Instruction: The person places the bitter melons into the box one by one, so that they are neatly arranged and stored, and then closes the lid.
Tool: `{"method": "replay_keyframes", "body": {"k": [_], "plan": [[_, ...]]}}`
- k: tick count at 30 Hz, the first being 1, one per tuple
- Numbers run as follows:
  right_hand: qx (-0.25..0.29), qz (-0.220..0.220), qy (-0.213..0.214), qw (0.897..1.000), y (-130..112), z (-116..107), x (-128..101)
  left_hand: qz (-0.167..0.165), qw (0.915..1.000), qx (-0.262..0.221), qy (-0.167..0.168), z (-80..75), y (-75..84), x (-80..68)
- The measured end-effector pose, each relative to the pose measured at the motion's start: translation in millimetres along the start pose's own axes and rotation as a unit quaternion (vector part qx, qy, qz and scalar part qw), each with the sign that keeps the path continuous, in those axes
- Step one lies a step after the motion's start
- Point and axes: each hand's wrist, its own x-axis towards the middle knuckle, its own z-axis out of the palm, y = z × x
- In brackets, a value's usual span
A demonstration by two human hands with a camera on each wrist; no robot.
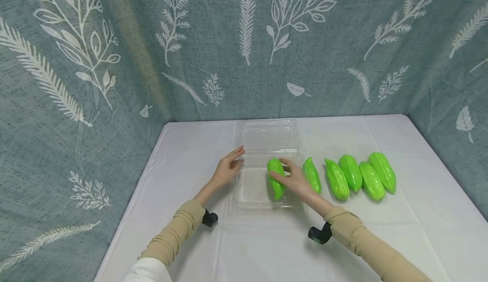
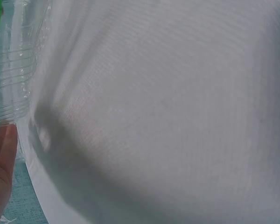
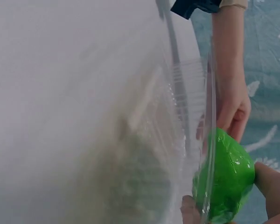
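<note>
A clear plastic clamshell box [image 1: 249, 189] lies with its lid [image 1: 268, 138] folded back, away from the person. My right hand [image 1: 296, 181] grips a glossy, bright green, ridged fruit [image 1: 275, 178], pointed at one end and shaped like a long star fruit. Fingers and thumb are on opposite sides of it, over the right half of the box's base. At the base's left side is my left hand [image 1: 227, 168]. Its straight fingers [image 2: 8, 147] reach the plastic edge in the left wrist view. Whether the held fruit touches the box floor, I cannot tell.
One similar green fruit [image 1: 312, 175] lies just right of the box. Farther right, several more [image 1: 351, 172] lie side by side on the white tablecloth [image 1: 411, 239]. A patterned blue-green curtain [image 1: 228, 83] borders the table's back and sides.
</note>
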Motion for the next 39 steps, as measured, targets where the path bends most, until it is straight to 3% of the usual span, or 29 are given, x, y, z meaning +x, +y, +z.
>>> {"method": "replay_keyframes", "body": {"k": [8, 18, 22, 30, 39], "plan": [[0.006, 0.012, 0.006, 1.000, -3.1, 17.2, 5.3, 0.001, 0.9998, 0.006, 0.018, 8.7, -33.7, 8.9], [0.020, 0.009, 0.025, 0.999, -2.8, 45.1, 8.5, -0.006, 0.9999, 0.004, 0.014, 8.4, -38.1, 9.7], [0.018, 0.004, 0.030, 0.999, -4.7, 52.3, 8.9, -0.007, 0.9997, 0.012, 0.021, 8.9, -33.4, 7.3], [0.012, -0.006, 0.034, 0.999, -8.4, 59.7, 11.5, -0.009, 0.9999, 0.010, -0.001, 1.3, 1.6, -1.4], [0.004, -0.021, 0.034, 0.999, -8.2, 64.7, 12.6, -0.019, 0.9997, 0.013, -0.006, -0.3, 5.6, -1.5]]}}
